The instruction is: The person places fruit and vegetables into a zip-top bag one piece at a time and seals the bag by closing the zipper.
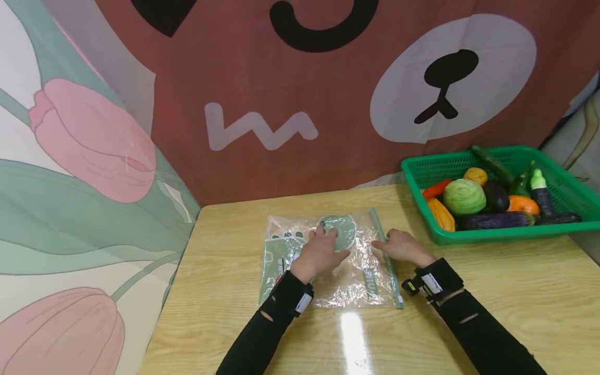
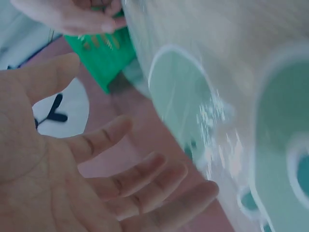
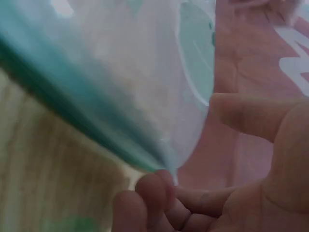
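Note:
A clear plastic zip bag point(image 1: 347, 291) with green printed shapes lies flat on the wooden table, its green closure strip point(image 1: 387, 260) along the right side. Over the middle of the bag is my left hand point(image 1: 321, 252), fingers spread; the left wrist view shows its palm with nothing held. At the strip is my right hand point(image 1: 400, 246), thumb reaching left over the bag. The right wrist view shows its fingers point(image 3: 152, 188) bent beside the bag's corner, with a wide gap to the thumb. Whether those fingertips touch the film is unclear.
At the back right stands a green basket point(image 1: 487, 237) of vegetables, including a cabbage point(image 1: 464, 197), an eggplant point(image 1: 497, 221) and a cucumber point(image 1: 492, 164). A brown cloth point(image 1: 281, 172) with a printed face hangs behind the table point(image 1: 211, 312).

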The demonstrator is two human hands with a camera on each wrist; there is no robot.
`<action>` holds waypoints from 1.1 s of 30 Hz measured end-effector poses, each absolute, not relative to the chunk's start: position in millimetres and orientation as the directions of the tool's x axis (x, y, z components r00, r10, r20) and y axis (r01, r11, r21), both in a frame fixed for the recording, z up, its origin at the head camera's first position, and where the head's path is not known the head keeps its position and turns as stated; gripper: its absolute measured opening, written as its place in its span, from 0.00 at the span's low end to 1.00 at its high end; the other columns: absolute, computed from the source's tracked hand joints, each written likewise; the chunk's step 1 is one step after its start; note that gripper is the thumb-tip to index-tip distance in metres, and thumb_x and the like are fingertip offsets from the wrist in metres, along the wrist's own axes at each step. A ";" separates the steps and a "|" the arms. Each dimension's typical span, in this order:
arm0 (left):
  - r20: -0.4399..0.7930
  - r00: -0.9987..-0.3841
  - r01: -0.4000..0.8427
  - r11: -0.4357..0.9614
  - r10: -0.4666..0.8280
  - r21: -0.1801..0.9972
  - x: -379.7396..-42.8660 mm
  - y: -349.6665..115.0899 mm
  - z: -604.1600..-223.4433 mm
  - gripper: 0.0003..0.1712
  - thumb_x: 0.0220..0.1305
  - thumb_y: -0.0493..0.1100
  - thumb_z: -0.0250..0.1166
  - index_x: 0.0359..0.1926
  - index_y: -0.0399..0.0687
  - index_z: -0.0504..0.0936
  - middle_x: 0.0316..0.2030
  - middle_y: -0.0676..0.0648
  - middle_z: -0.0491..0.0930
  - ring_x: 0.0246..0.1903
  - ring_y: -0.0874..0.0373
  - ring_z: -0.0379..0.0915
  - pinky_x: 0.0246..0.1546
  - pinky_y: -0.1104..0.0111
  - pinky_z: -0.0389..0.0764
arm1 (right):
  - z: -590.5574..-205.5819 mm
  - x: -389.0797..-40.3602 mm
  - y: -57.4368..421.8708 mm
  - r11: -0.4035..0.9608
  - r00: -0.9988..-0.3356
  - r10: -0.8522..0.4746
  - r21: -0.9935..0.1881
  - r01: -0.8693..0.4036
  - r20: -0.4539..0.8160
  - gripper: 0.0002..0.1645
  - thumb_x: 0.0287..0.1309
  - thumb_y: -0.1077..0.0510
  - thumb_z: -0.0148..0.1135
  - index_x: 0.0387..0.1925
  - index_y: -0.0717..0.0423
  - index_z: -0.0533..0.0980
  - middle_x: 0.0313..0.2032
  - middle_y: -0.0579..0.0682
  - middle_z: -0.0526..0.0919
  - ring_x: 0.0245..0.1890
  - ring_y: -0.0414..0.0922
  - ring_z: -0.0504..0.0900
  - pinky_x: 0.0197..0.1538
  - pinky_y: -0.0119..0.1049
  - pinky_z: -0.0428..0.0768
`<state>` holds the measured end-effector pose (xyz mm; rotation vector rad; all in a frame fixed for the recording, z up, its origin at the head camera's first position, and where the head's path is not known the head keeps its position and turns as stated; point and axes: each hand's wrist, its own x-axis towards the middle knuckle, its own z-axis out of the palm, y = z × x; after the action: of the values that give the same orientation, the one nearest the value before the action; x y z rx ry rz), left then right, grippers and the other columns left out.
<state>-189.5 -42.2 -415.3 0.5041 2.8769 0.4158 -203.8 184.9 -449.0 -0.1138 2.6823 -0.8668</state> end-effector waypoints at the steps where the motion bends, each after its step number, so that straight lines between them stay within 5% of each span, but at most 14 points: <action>1: -0.149 -0.921 0.302 0.903 0.359 0.306 -191.3 -35.4 -417.3 0.36 0.64 0.61 0.57 0.65 0.45 0.65 0.58 0.36 0.63 0.55 0.40 0.63 0.39 0.56 0.77 | -451.2 -203.0 185.6 0.804 -0.946 -0.168 -0.593 0.032 -0.278 0.34 0.63 0.42 0.53 0.43 0.75 0.70 0.37 0.64 0.77 0.35 0.53 0.76 0.35 0.43 0.74; 8: -0.219 -0.904 0.303 0.912 0.367 0.275 -197.3 8.6 -434.3 0.42 0.60 0.69 0.54 0.66 0.48 0.65 0.61 0.39 0.63 0.59 0.43 0.62 0.46 0.57 0.76 | -466.2 -198.3 185.3 0.661 -0.972 -0.167 -0.750 0.013 -0.163 0.17 0.65 0.53 0.52 0.25 0.61 0.70 0.21 0.49 0.68 0.23 0.45 0.67 0.26 0.36 0.65; 18: -0.126 -0.960 0.229 0.961 0.250 0.158 -195.7 37.8 -451.0 0.31 0.55 0.66 0.58 0.47 0.46 0.76 0.42 0.43 0.69 0.41 0.49 0.68 0.31 0.63 0.74 | -456.3 -193.2 168.7 0.422 -0.960 -0.229 -0.905 0.050 -0.160 0.12 0.70 0.60 0.44 0.33 0.63 0.70 0.18 0.47 0.65 0.19 0.44 0.65 0.26 0.34 0.65; 27: -0.046 -0.970 0.225 0.958 0.237 0.180 -193.3 35.6 -445.5 0.18 0.62 0.53 0.53 0.35 0.44 0.81 0.36 0.43 0.74 0.35 0.49 0.74 0.33 0.58 0.76 | -450.2 -188.5 159.8 0.444 -0.964 -0.266 -0.891 -0.096 -0.028 0.15 0.70 0.60 0.44 0.28 0.60 0.72 0.26 0.51 0.71 0.27 0.46 0.69 0.32 0.36 0.66; 33: -0.030 -0.962 0.259 0.945 0.270 0.202 -192.8 24.3 -433.9 0.21 0.65 0.55 0.53 0.37 0.44 0.82 0.36 0.45 0.75 0.34 0.50 0.75 0.31 0.60 0.76 | -449.4 -186.7 162.1 0.513 -0.961 -0.275 -0.841 -0.172 0.029 0.12 0.67 0.65 0.46 0.38 0.63 0.77 0.37 0.56 0.76 0.39 0.51 0.73 0.39 0.41 0.71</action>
<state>-192.8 24.3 -433.9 0.4138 3.0415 0.3034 -186.7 162.1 -449.4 -0.3903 2.6372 -1.4472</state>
